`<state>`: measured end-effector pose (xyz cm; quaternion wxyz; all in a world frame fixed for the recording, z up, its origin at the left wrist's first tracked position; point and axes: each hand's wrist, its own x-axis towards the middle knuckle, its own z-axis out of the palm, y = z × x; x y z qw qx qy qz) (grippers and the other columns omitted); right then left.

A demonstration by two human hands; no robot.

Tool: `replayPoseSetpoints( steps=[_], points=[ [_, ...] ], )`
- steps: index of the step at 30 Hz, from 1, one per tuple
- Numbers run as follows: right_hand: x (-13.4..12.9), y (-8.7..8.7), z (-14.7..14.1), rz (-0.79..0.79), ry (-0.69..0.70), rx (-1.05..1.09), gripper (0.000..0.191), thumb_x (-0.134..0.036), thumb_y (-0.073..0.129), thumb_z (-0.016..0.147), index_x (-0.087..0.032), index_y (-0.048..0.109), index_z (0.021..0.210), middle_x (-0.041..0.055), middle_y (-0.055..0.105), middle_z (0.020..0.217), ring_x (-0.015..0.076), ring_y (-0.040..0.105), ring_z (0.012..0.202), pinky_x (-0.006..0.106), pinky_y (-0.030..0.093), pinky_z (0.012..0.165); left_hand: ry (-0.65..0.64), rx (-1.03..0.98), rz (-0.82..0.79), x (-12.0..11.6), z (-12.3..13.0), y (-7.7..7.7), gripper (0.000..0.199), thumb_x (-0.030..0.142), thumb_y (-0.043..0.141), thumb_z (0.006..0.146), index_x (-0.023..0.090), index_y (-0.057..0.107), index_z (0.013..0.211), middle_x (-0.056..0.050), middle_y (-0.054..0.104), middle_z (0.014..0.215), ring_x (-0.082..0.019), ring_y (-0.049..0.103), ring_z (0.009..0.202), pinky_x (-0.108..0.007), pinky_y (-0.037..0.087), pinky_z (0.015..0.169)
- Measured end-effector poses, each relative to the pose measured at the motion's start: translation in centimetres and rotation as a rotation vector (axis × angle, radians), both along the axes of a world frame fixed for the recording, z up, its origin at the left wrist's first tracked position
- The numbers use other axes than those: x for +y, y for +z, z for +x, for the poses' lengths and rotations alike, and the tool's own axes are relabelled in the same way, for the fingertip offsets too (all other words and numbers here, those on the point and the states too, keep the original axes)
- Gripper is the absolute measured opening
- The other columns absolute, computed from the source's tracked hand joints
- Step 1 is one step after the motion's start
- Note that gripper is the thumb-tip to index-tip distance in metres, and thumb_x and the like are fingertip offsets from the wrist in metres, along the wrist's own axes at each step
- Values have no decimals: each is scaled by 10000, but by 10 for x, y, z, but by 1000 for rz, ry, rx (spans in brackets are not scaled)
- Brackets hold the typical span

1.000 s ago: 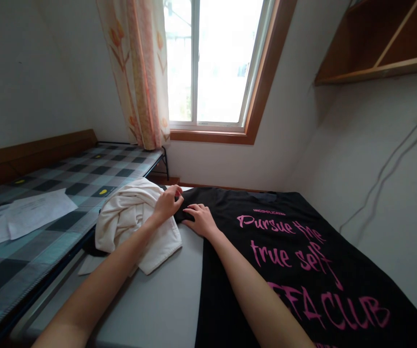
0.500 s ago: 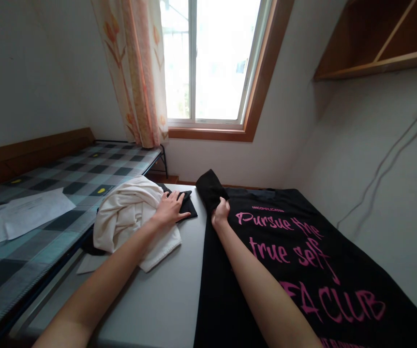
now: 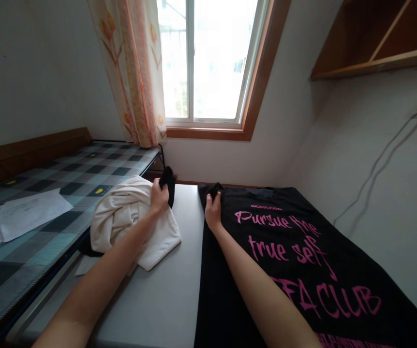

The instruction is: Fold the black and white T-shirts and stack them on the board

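Note:
A black shirt with pink lettering (image 3: 277, 251) lies spread on the right part of the white table (image 3: 157, 299). My right hand (image 3: 214, 210) is closed on black fabric at the shirt's upper left edge, which is bunched at the fingertips. A small piece of black cloth (image 3: 170, 181) stands up from my left hand (image 3: 159, 195), whose fingers are wrapped round it. Under and beside my left wrist sits a crumpled cream cloth (image 3: 121, 208), its flat corner spread toward the middle of the table.
On the left is a bed with a checked cover (image 3: 63, 181) and white papers (image 3: 30, 215). A curtain (image 3: 136, 72) hangs beside the window (image 3: 215, 63). A wooden shelf (image 3: 361, 43) and a plugged-in cable (image 3: 386, 147) are on the right.
My left hand has closed on the small black cloth and lifted it up and leftward. The black fabric at my right hand has gone from standing up to lying lower, folded down.

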<state>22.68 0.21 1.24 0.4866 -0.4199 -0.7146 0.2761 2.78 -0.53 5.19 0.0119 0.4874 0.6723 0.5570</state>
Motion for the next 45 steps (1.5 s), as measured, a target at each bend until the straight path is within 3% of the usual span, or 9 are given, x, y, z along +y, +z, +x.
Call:
replayPoseSetpoints(
  steps=[3, 6, 11, 18, 24, 30, 34, 38, 45],
  points=[
    [-15, -1, -9, 142, 168, -303, 376, -448, 409, 938, -247, 588, 1200, 73, 617, 1277, 233, 517, 1224, 466, 271, 1112, 104, -363, 226, 8, -9, 11, 49, 251, 470, 841, 208, 491, 833, 11, 524, 741, -140, 517, 681, -252, 431, 651],
    [-25, -4, -15, 230, 321, -603, 414, -517, 467, 916, -267, 616, 1211, 63, 565, 1363, 254, 432, 1316, 517, 140, 1150, 90, -486, 348, 7, -10, 19, 77, 284, 471, 858, 209, 485, 852, 28, 510, 754, -114, 487, 670, -230, 416, 648],
    [-24, -5, -16, 212, 279, -659, 515, -535, 389, 948, -245, 531, 1350, 83, 481, 1443, 240, 408, 1337, 449, 235, 1120, 25, -471, 373, -1, 0, 23, 138, 338, 491, 871, 205, 481, 836, 38, 484, 735, -111, 465, 654, -230, 400, 635],
    [-26, 1, -18, 266, 18, -685, 465, -475, 324, 987, -223, 711, 1043, 90, 623, 1203, 223, 533, 1112, 397, 317, 1015, -8, -447, 346, -6, 5, 26, 138, 315, 508, 869, 202, 486, 794, 53, 462, 688, -111, 429, 628, -236, 365, 625],
    [-6, 10, -33, 65, -280, -713, 548, -500, 307, 975, -153, 731, 1007, 185, 626, 1144, 314, 525, 1101, 486, 328, 975, -39, -471, 325, -6, 5, 27, 78, 229, 494, 840, 204, 482, 767, 50, 474, 686, -113, 440, 635, -228, 368, 619],
    [19, 4, -52, 109, 228, -533, 621, -519, 444, 925, -283, 331, 1488, 49, 410, 1497, 239, 360, 1369, 399, 311, 1092, -47, -438, 306, -5, 2, 23, 85, 262, 481, 855, 201, 505, 800, 33, 513, 715, -122, 478, 654, -238, 399, 639],
    [19, 3, -38, 118, 167, -425, 501, -440, 451, 938, -207, 510, 1378, 89, 481, 1439, 207, 421, 1330, 354, 334, 1091, -66, -279, 273, -2, 1, 15, 94, 271, 466, 874, 203, 531, 859, -1, 566, 792, -149, 542, 750, -267, 444, 728],
    [8, 9, -3, 131, 55, -546, 407, -417, 420, 956, -194, 666, 1192, 103, 567, 1346, 211, 469, 1281, 351, 330, 1087, -227, 101, 147, -8, 14, 3, 263, 288, 483, 885, 189, 559, 1116, -81, 611, 1044, -202, 583, 984, -337, 457, 896],
    [-30, -3, 39, 26, 27, -893, 645, -606, 351, 927, -225, 439, 1440, 119, 325, 1536, 318, 228, 1427, 518, 168, 1137, -457, 838, -267, -29, 44, -34, 388, 390, 451, 935, 231, 594, 1259, -139, 524, 1368, -293, 390, 1345, -517, 243, 1116]
  ],
)
